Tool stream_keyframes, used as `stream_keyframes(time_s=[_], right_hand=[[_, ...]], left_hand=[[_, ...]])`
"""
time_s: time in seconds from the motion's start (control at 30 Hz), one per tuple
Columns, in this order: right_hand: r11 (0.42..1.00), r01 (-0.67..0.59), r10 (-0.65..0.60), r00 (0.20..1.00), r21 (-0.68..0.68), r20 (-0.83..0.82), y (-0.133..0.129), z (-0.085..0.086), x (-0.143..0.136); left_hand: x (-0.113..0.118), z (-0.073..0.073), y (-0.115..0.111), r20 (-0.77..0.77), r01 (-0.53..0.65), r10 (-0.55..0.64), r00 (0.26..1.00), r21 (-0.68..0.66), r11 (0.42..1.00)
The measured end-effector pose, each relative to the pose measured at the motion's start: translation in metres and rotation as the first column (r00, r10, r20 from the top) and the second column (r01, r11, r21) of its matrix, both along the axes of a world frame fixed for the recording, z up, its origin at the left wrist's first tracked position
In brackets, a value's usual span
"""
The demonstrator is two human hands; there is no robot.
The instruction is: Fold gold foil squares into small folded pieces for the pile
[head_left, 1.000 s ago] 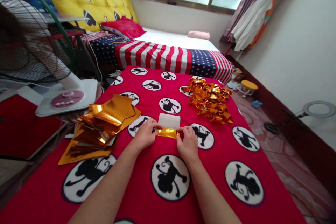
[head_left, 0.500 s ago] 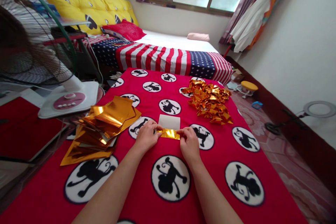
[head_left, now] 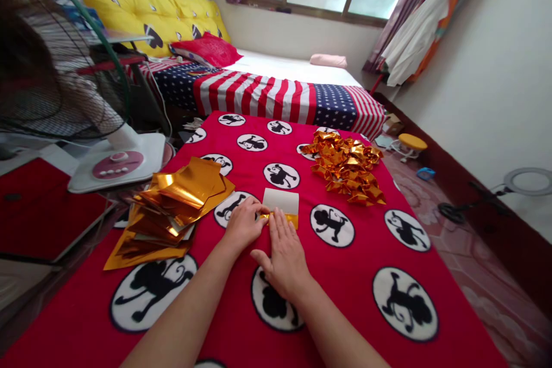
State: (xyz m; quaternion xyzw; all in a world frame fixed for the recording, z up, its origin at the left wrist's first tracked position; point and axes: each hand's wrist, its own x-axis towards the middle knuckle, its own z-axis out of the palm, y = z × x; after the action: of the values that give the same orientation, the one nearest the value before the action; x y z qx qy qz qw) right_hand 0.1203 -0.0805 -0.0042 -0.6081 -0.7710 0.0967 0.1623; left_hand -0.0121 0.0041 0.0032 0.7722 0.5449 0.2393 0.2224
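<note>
A small sheet of gold foil paper (head_left: 281, 200) lies on the red cloth, its pale side up and its near part folded over to show gold. My left hand (head_left: 246, 222) pinches the left end of that fold between thumb and fingers. My right hand (head_left: 284, 253) lies flat on the paper, fingers outstretched over the gold strip and thumb apart. Its fingers hide much of the fold. To the left sits a loose stack of gold foil sheets (head_left: 172, 207). A heap of folded gold paper pieces (head_left: 347, 167) rests at the far right.
The table's red cloth (head_left: 345, 293) bears round monkey prints. A white fan base (head_left: 125, 158) stands close by the left edge. Beyond the table is a bed (head_left: 280, 66). On the floor at right are a yellow stool (head_left: 413, 141) and a ring light (head_left: 526, 180).
My right hand has left the paper's right end and moved left, opening flat over the gold fold. My left hand stays at the left end.
</note>
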Motion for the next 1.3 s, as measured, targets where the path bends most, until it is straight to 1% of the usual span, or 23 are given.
stream_keyframes(time_s=[0.1,0.2,0.27,0.33,0.4,0.43,0.47,0.5,0.57,0.63,0.7,0.8,0.87,0.93,1.07,1.23,1.3], right_hand=[[0.997,0.072,-0.070,0.994,-0.018,0.084,-0.003,-0.001,0.025],[0.996,0.094,-0.093,0.985,-0.001,0.145,-0.005,0.000,0.042],[0.995,0.097,-0.097,0.981,0.011,0.167,-0.006,0.000,0.046],[0.995,0.101,-0.103,0.979,0.020,0.178,-0.007,-0.002,0.045],[0.994,0.104,-0.108,0.977,0.031,0.181,-0.007,-0.004,0.043],[0.994,0.105,-0.110,0.977,0.036,0.182,-0.007,-0.005,0.042],[0.993,0.106,-0.112,0.977,0.041,0.181,-0.006,-0.006,0.041],[0.993,0.110,-0.117,0.977,0.047,0.180,-0.005,-0.006,0.041],[0.991,0.119,-0.128,0.977,0.062,0.173,-0.001,-0.006,0.041],[0.990,0.118,-0.129,0.978,0.075,0.165,0.006,-0.005,0.042],[0.992,0.094,-0.105,0.982,0.079,0.158,0.015,-0.005,0.045],[0.996,0.046,-0.057,0.986,0.071,0.158,0.027,-0.006,0.049],[0.998,0.026,-0.036,0.986,0.062,0.163,0.032,-0.007,0.052],[0.998,0.027,-0.037,0.985,0.060,0.169,0.034,-0.009,0.053],[0.995,0.061,-0.074,0.980,0.075,0.187,0.033,-0.008,0.051],[0.997,0.057,-0.068,0.977,0.059,0.200,0.033,-0.006,0.050],[0.998,0.049,-0.057,0.980,0.043,0.191,0.033,-0.003,0.052]], left_hand=[[0.000,-0.001,0.001,0.004,-0.001,0.001,1.000,-0.014,1.000],[-0.001,0.001,0.001,-0.004,0.001,-0.001,1.000,-0.018,1.000],[0.000,0.005,0.000,-0.026,0.006,-0.007,1.000,-0.032,0.999],[0.004,0.012,-0.003,-0.084,-0.004,0.002,0.996,-0.020,1.000],[0.012,0.019,-0.010,-0.163,-0.040,0.049,0.985,0.062,0.997],[0.018,0.022,-0.014,-0.179,-0.045,0.063,0.982,0.107,0.993],[0.024,0.023,-0.019,-0.168,-0.028,0.050,0.984,0.130,0.991],[0.030,0.024,-0.022,-0.140,0.009,0.011,0.990,0.138,0.990],[0.040,0.023,-0.028,-0.074,0.140,-0.131,0.989,0.140,0.980],[0.047,0.021,-0.029,-0.028,0.219,-0.218,0.976,0.181,0.959],[0.051,0.017,-0.027,-0.005,0.277,-0.282,0.959,0.216,0.936],[0.054,0.011,-0.021,-0.030,0.381,-0.384,0.923,0.219,0.898],[0.056,0.005,-0.018,-0.076,0.423,-0.417,0.906,0.183,0.887],[0.057,-0.002,-0.015,-0.127,0.396,-0.380,0.916,0.147,0.907],[0.048,-0.012,-0.013,-0.227,0.277,-0.242,0.943,0.137,0.951],[0.024,-0.011,-0.014,-0.315,0.149,-0.105,0.943,0.119,0.982],[0.018,-0.010,-0.014,-0.331,0.119,-0.073,0.941,0.122,0.985]])
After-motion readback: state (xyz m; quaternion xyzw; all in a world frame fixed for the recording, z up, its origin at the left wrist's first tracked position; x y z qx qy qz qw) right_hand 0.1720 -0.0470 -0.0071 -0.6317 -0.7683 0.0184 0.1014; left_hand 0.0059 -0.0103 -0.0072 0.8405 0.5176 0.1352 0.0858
